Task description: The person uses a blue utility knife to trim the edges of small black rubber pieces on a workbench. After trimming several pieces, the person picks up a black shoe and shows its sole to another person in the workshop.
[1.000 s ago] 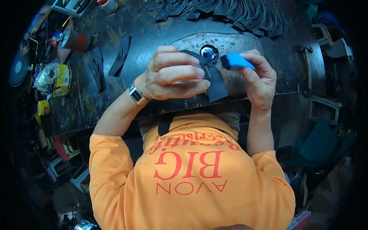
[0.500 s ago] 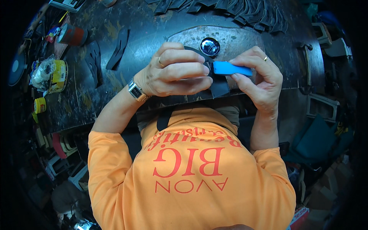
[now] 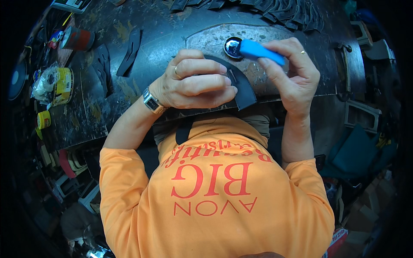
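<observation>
My left hand (image 3: pixel 201 81) is closed on a curved black leather-like strap piece (image 3: pixel 246 89), with a small slit showing near its inner part. The fingers cover much of that piece. Between the thumb and fingers of my right hand (image 3: pixel 297 71) is a flat blue block (image 3: pixel 257 50); I cannot tell whether it is foam or a brush handle. Its left end overlaps the rim of a small round dish (image 3: pixel 232 46) with something dark and shiny inside. Whether the block touches the contents cannot be seen.
Black cut strap pieces (image 3: pixel 288 15) lie in a row at the far edge of the dark worktable (image 3: pixel 159 38). More pieces (image 3: pixel 130 52) lie left of my hand. A red-banded can (image 3: pixel 78 38) and a yellow tub (image 3: pixel 63 86) stand at the left; a hammer-like tool (image 3: pixel 345 69) lies right.
My right hand has moved the blue block up and away from the black strap piece, over to the dish's edge. The left hand stays nearly in place with the strap piece.
</observation>
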Action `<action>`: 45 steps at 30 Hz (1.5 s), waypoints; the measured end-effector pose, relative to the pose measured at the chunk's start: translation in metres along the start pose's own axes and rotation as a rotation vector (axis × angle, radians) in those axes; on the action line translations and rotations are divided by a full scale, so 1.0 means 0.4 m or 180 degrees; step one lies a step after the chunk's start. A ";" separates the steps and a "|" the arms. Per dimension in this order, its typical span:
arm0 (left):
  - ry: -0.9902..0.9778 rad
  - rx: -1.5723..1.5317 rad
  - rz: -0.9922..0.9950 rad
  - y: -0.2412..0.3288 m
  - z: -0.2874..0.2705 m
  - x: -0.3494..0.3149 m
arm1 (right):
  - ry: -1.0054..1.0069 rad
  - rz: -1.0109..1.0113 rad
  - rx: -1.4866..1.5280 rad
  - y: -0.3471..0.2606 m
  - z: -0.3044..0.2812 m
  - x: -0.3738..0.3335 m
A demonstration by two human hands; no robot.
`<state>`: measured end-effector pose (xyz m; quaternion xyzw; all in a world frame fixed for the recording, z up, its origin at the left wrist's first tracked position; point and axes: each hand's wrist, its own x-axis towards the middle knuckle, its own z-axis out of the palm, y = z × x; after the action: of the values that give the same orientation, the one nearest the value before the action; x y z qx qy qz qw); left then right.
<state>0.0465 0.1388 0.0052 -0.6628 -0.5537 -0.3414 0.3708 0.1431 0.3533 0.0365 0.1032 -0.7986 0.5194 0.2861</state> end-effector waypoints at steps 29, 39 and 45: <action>-0.0046 0.0172 -0.4068 -0.541 0.208 -0.034 | 0.0931 0.1536 0.1235 0.183 0.011 -0.042; -0.0978 0.0319 -0.3650 -0.367 -0.147 -0.096 | 0.1112 0.1493 0.1409 0.189 0.005 -0.051; -0.1405 0.1294 -0.4631 -0.155 -0.307 -0.179 | 0.0966 0.1474 0.1132 0.194 0.007 -0.050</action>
<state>-0.0308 0.0044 0.0111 -0.1055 -0.9610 -0.2509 0.0495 0.1224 0.3822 -0.0355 -0.1113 -0.6458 0.7114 0.2537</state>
